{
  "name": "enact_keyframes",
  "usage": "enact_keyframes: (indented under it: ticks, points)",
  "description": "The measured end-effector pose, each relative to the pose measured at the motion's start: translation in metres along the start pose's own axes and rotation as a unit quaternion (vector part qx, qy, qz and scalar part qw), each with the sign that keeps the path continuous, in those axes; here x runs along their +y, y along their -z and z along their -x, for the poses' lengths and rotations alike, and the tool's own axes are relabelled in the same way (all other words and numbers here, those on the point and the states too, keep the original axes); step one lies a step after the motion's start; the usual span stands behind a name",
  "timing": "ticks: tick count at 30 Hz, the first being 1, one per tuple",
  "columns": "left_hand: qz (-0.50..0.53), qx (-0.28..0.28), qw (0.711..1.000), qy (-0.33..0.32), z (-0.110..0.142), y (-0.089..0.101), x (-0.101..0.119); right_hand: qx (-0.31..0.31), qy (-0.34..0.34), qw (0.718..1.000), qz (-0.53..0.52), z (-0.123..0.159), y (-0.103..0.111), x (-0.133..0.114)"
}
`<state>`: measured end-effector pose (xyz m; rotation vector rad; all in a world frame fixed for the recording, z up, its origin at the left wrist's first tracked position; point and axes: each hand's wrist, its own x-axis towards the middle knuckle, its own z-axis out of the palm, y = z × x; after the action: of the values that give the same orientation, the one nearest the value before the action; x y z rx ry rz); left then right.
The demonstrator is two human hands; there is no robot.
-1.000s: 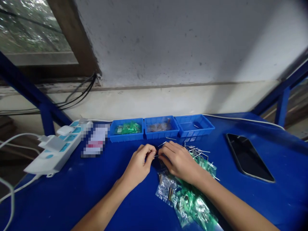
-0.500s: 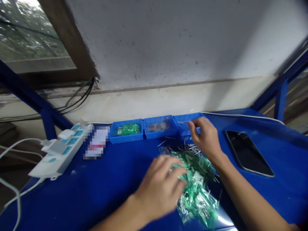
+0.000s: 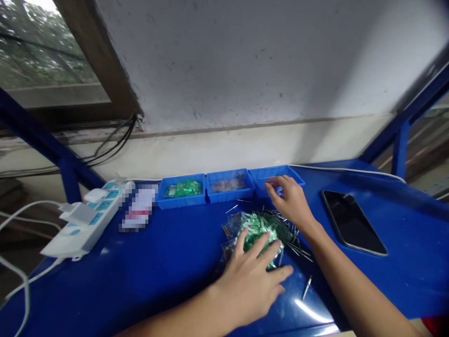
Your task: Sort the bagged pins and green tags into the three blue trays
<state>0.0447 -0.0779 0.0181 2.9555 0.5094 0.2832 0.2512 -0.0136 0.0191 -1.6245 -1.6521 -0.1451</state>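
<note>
My left hand [image 3: 250,281] lies with spread fingers against a heap of clear and green plastic packets [image 3: 257,229], part of it hidden beneath the palm. Slender metal pins [image 3: 300,248], like blind rivets, are scattered along the heap's right side. One separate pin [image 3: 307,287] rests nearer to me. My right hand [image 3: 289,199] is over the front edge of the right-hand blue bin [image 3: 298,177]. Its fingers are loosely bent and apart, and nothing shows in them.
The middle bin [image 3: 229,196] holds clear packets, and the left bin [image 3: 182,201] green ones. A phone [image 3: 354,222] lies to the right. On the left are a power strip [image 3: 80,229] with white cables and a blurred paper [image 3: 140,206]. A wall stands behind.
My right hand carried a thin metal pin to the right bin; the pin no longer shows in it. My left hand moved right onto the packets, and the heap was pushed away from me.
</note>
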Motion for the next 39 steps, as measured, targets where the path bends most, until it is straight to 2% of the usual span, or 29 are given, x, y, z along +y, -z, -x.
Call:
enact_keyframes:
  ticks: [3,6,9,13,17,19,21,22,24,27,29,33,39]
  points:
    - [-0.013,0.027,0.999,0.025,0.0,0.003,0.002,0.002,0.002,1.0,-0.001,0.0,0.001,-0.005]
    - [-0.023,0.056,0.998,0.036,-0.009,-0.001,0.016,0.005,-0.002,1.0,-0.006,0.002,0.0,-0.007]
    - [-0.029,0.062,0.997,0.032,-0.022,-0.011,0.031,-0.005,-0.003,1.0,-0.011,0.003,-0.003,-0.006]
    - [-0.026,0.047,0.999,0.005,-0.035,-0.021,0.045,-0.014,-0.001,1.0,-0.019,0.003,-0.006,-0.005]
    - [-0.027,0.002,1.0,0.01,-0.036,-0.015,0.046,-0.023,-0.002,0.999,-0.031,0.003,-0.004,-0.007]
    - [-0.012,0.006,1.0,0.027,-0.03,-0.005,0.038,-0.011,-0.007,0.999,-0.042,0.004,-0.003,-0.01]
    - [0.029,0.033,0.997,0.056,-0.02,0.007,0.02,0.018,-0.016,0.998,-0.064,0.005,-0.001,-0.017]
    - [0.06,0.054,0.993,0.082,-0.015,0.014,0.008,0.033,-0.019,0.996,-0.081,0.007,-0.001,-0.022]
    - [0.13,0.133,0.973,0.134,-0.002,0.023,-0.021,0.033,-0.004,0.993,-0.116,0.011,-0.002,-0.035]
    - [0.186,0.242,0.918,0.254,0.015,0.027,-0.061,-0.05,0.084,0.986,-0.138,0.021,-0.006,-0.059]
    - [0.23,0.275,0.883,0.303,0.024,0.024,-0.078,-0.107,0.148,0.975,-0.127,0.028,-0.011,-0.071]
    - [0.312,0.281,0.851,0.317,0.03,0.014,-0.084,-0.145,0.204,0.962,-0.105,0.037,-0.021,-0.081]
    - [0.389,0.269,0.825,0.31,0.028,0.008,-0.079,-0.15,0.211,0.963,-0.074,0.035,-0.024,-0.08]
